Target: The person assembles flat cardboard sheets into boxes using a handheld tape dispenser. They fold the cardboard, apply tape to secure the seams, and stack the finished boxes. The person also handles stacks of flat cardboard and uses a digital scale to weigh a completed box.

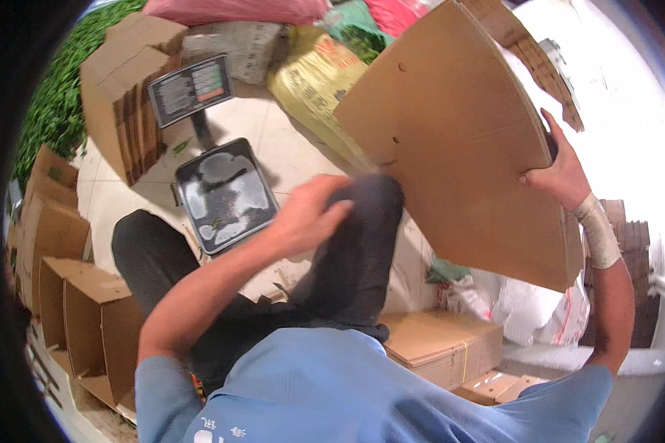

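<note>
My right hand (565,168) grips the edge of a large flattened cardboard box (465,140), thumb on its front face and fingers behind. The box stands tilted at my right, with small round holes in its face. A beige wrap (600,232) goes round my right wrist. My left hand (314,214) is over my right knee, slightly blurred, thumb apart from the fingers and nothing visible in it. Just beyond my left hand is a weighing scale (225,193), its black platform wet and bearing bits of green leaf. The scale's display panel (192,90) rises behind the platform.
Folded cardboard (122,103) stands behind the scale, near heaped green leaves (59,88). A yellow sack (314,77) lies farther back. Open cardboard boxes (89,317) are at my left. A tied stack of flat cardboard (443,347) and white plastic bags (528,310) sit at my right.
</note>
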